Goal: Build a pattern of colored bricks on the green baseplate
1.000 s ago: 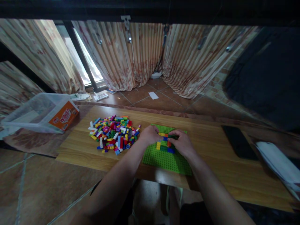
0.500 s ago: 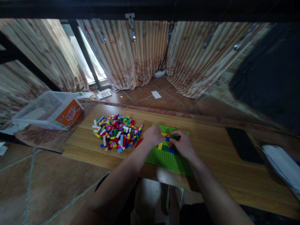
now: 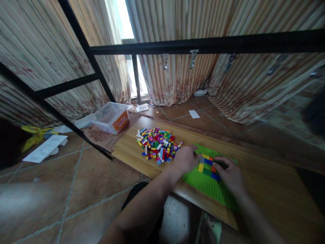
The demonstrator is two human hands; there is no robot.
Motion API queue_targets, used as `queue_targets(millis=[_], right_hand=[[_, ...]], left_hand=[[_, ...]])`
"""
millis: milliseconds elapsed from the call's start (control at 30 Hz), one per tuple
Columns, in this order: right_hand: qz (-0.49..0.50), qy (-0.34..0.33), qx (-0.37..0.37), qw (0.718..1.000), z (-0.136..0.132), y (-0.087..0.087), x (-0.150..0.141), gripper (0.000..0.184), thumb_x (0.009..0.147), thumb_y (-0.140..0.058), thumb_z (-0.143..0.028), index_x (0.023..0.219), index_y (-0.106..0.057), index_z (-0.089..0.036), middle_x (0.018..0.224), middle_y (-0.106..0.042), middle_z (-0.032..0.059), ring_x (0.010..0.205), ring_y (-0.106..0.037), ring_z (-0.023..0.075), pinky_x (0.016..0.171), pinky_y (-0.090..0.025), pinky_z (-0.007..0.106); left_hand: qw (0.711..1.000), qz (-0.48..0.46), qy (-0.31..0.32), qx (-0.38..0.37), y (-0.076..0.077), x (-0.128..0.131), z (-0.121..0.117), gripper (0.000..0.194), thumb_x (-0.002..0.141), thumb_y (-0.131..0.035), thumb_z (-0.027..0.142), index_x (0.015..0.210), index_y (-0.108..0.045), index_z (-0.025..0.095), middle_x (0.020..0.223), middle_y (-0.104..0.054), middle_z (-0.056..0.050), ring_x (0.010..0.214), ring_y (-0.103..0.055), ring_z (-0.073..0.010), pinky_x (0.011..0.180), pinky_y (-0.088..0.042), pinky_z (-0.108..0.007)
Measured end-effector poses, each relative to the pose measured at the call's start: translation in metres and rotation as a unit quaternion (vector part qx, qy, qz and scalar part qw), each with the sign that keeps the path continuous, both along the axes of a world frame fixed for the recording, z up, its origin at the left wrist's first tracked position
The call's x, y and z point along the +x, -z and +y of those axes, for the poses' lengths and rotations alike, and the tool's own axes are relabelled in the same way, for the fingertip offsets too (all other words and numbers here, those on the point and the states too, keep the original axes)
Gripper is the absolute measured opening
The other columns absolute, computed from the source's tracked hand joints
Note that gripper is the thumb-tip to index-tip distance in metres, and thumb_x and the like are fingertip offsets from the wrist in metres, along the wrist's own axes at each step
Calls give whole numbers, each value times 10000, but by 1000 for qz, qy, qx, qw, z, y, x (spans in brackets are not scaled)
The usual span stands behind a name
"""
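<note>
A green studded baseplate (image 3: 203,184) lies on the wooden table, carrying a small block of joined toy bricks (image 3: 207,162) in yellow, blue, orange and green. My right hand (image 3: 230,173) rests at the right end of these bricks, thumb and index finger pinched around a dark green toy brick (image 3: 221,164). Over the plate's left edge is my left hand (image 3: 186,159), its fingertips near the yellow bricks. Blur and the back of the hand hide whether its fingers hold anything. Left of that hand spreads a pile of loose, many-coloured toy bricks (image 3: 158,144).
A clear plastic box (image 3: 108,118) with an orange label stands beyond the table's left end. A black metal rail (image 3: 162,47) crosses in front of the curtains. On the tiled floor lie a white tray-like piece (image 3: 47,148) and a yellow object (image 3: 37,135). A dark flat object (image 3: 312,186) sits at right.
The view has swung left, so the table appears further right. My left hand has drawn slightly leftward from the joined bricks; my right hand stays at their right end.
</note>
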State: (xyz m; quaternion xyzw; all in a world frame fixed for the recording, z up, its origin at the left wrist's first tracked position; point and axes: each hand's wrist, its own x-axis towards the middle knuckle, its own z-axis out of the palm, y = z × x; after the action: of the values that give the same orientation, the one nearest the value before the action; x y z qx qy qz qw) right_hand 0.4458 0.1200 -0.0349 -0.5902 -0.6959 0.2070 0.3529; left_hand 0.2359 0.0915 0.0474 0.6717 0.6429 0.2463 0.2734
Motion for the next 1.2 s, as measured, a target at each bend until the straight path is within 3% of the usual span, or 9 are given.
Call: queue_targets(millis=[133, 267, 367, 467, 600, 733, 867, 1067, 1200], right_hand=[[-18, -24, 23, 999, 0, -4, -2, 292, 778, -532, -465, 901, -657, -232, 1034, -660, 80, 1002, -593, 259, 938, -438, 428], [-24, -70, 27, 997, 10, 0, 7, 286, 787, -526, -481, 896, -645, -244, 1027, -660, 72, 982, -607, 257, 919, -449, 414], [-23, -86, 26, 996, 17, 6, 13, 294, 786, -533, -499, 893, -643, -248, 1030, -658, 69, 984, -611, 262, 908, -455, 413], [-31, -76, 25, 996, 19, 10, 15, 307, 779, -542, -518, 885, -642, -247, 1015, -657, 69, 950, -623, 266, 888, -464, 418], [-45, -81, 28, 995, 16, 7, 14, 322, 784, -539, -537, 889, -644, -250, 1028, -650, 70, 956, -621, 272, 887, -464, 431], [-69, -99, 17, 993, 13, -1, 14, 282, 801, -546, -520, 894, -648, -274, 1035, -649, 81, 954, -619, 280, 878, -462, 433], [-79, -102, 8, 992, 12, -8, 12, 312, 802, -542, -516, 918, -654, -249, 1044, -646, 93, 967, -612, 285, 888, -458, 452], [-98, -113, 6, 989, 11, -14, 8, 313, 811, -529, -482, 927, -657, -221, 1046, -653, 98, 975, -608, 274, 878, -467, 443], [-102, -117, 6, 988, 10, -17, 7, 292, 823, -524, -458, 936, -654, -221, 1047, -654, 92, 974, -607, 267, 876, -468, 440]], left_hand=[[993, -39, -95, 58, -12, -56, -20, 230, 860, -532, 283, 984, -678, 156, 860, -710, -55, 749, -636, -158, 681, -470, -248], [960, -67, -266, 60, -6, -120, -52, 245, 843, -531, 227, 1039, -661, 159, 894, -704, -51, 750, -630, -144, 689, -463, -245], [943, -57, -325, 36, 1, -157, -70, 262, 832, -536, 212, 1058, -654, 150, 933, -704, -65, 749, -635, -150, 678, -467, -254], [936, -25, -351, 17, 5, -176, -79, 287, 818, -535, 173, 1080, -647, 138, 934, -701, -73, 784, -641, -160, 698, -476, -263], [952, 27, -304, 21, 8, -169, -74, 298, 836, -542, 215, 1106, -648, 151, 969, -681, -80, 837, -639, -178, 749, -493, -293], [972, 168, -134, 93, 0, -150, -48, 339, 821, -545, 174, 1135, -664, 220, 1145, -621, -92, 1053, -580, -220, 901, -468, -339], [952, 303, -11, 48, -9, -146, -23, 420, 749, -565, 125, 1140, -672, 239, 1192, -589, -114, 1112, -529, -292, 903, -457, -419], [932, 358, 43, 17, -4, -154, -13, 446, 755, -613, 214, 1194, -637, 288, 1253, -555, -101, 1123, -496, -314, 905, -428, -458], [929, 362, 62, 31, -5, -156, -8, 369, 805, -523, 162, 1127, -664, 274, 1200, -589, -94, 1099, -506, -289, 910, -407, -447]])
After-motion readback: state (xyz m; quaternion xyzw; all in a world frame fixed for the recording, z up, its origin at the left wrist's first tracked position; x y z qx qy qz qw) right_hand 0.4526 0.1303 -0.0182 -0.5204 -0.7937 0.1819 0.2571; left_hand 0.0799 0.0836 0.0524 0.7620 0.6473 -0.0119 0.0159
